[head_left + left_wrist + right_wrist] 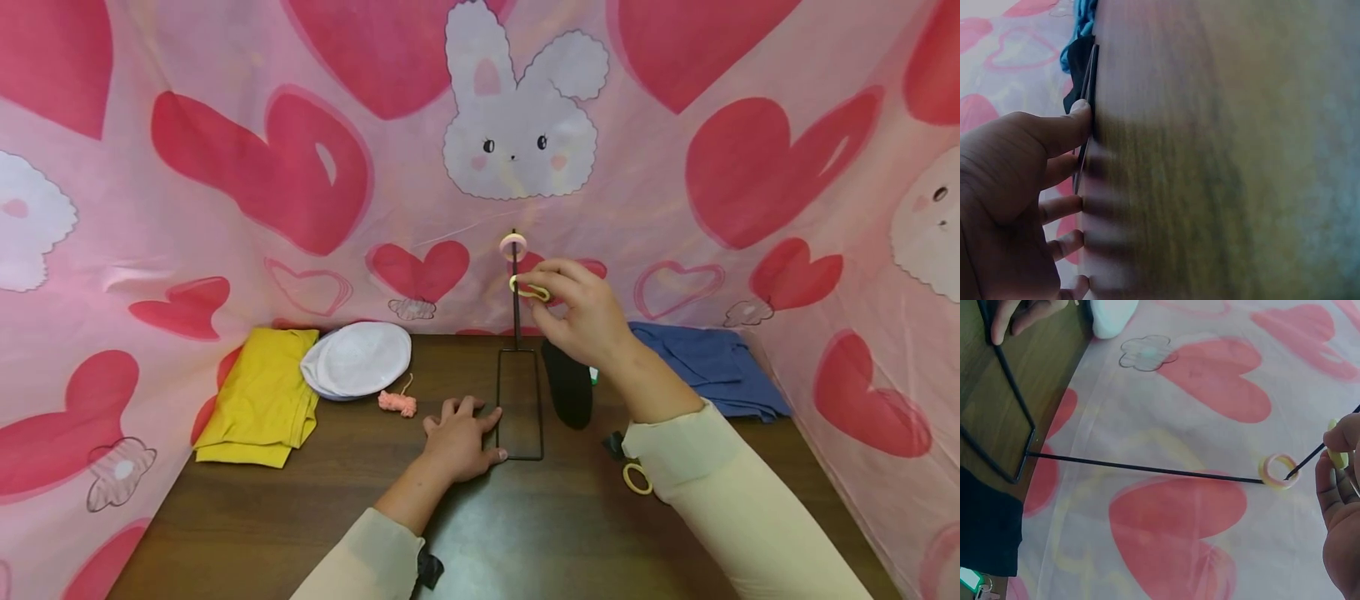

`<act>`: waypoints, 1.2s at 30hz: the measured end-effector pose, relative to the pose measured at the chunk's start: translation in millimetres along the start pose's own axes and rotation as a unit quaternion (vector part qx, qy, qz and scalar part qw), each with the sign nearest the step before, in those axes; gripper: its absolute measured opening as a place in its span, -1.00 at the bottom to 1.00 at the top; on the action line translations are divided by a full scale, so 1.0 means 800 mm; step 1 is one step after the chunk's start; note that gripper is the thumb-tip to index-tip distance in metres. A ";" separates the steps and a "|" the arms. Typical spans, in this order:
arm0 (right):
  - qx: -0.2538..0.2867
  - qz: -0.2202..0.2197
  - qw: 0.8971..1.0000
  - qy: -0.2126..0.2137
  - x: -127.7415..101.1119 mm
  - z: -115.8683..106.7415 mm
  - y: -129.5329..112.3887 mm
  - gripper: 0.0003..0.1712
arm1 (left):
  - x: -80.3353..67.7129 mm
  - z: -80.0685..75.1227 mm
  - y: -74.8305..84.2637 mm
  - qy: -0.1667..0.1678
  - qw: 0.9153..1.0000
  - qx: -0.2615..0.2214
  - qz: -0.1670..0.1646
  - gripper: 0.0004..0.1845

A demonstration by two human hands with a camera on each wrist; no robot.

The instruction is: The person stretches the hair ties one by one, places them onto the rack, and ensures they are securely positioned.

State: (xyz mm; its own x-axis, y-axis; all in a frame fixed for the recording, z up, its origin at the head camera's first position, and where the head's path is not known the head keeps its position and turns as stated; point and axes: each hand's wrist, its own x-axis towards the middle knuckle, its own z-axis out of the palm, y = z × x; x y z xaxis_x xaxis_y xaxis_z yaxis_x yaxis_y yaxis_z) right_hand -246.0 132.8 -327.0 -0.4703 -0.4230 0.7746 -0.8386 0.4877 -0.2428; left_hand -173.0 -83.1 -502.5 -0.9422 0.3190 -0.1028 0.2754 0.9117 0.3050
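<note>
Midway between the side edges of the tabletop (255, 525), the left hand (461, 442), fingers spread, presses a black wire stand (517, 349), probably stiff and best steadied by its base; a pink ring (503, 247) hangs on its rod. Rightward, raised near the rod, the right hand (585, 312) pinches a yellow ring (1339, 459), likely light and smooth, easiest held by its rim. A green tag (969, 580) shows no readable writing.

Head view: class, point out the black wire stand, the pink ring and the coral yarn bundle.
Black wire stand (516, 321), head view: its upright rod.
Pink ring (503, 247), head view: left side of its band.
Coral yarn bundle (397, 404), head view: its wound middle.
</note>
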 end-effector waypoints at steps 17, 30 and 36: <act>-0.006 0.046 0.999 0.012 0.022 0.025 0.041 -0.57 | 0.001 0.001 0.002 -0.011 1.000 0.008 0.005 -0.22; -0.003 0.033 0.999 0.032 0.006 0.028 0.052 -0.53 | 0.001 0.001 0.000 -0.010 1.000 0.012 0.003 -0.22; 0.005 0.028 0.999 0.025 -0.015 0.020 0.049 -0.58 | 0.001 0.000 -0.001 -0.010 1.000 0.010 0.001 -0.23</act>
State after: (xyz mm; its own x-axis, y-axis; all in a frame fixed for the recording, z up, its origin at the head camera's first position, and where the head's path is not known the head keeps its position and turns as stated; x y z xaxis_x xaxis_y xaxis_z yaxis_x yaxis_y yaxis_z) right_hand -277.7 145.0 -355.5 -0.5029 -0.3555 0.7878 -0.8136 0.5023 -0.2927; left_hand -174.0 -83.3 -502.6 -0.9377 0.3255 -0.1214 0.2808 0.9159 0.2869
